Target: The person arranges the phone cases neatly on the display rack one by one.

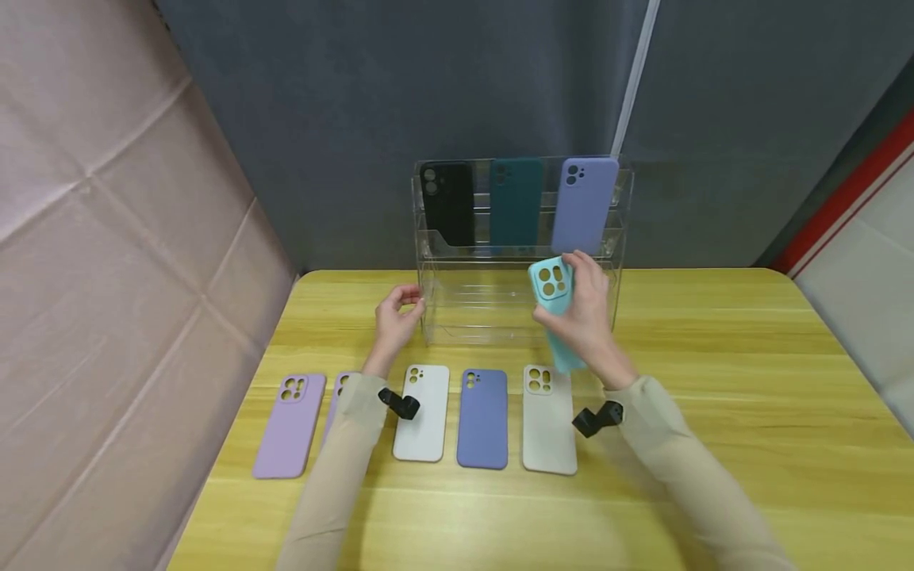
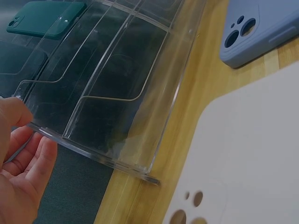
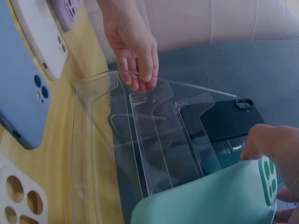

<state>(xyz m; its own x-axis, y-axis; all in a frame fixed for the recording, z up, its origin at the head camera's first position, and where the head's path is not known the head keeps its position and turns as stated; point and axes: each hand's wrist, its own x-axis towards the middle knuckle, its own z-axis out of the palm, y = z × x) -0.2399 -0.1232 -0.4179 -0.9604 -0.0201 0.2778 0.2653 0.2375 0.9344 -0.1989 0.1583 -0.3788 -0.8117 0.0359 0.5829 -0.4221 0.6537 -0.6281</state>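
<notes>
We see right hand (image 1: 584, 313) gripping mint case (image 3: 201, 200) by edges, thumb and fingers set wide across it; case tilted, in front of clear rack (image 1: 471, 337), right part. Left hand (image 1: 398, 319) half closed, thumb and fingers pinching rack's left edge. Three cases (image 1: 516, 206) stand in rack.

Wooden table (image 1: 714, 349), dark-grey curtain (image 1: 371, 103), creased pinkish cloth (image 1: 128, 317)

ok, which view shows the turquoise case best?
Head: the turquoise case is in frame from camera cutouts to bottom end, though the right hand covers part of it. Right wrist shows it larger, but at a slant and cropped by the bottom edge. Left wrist doesn't show it.
</notes>
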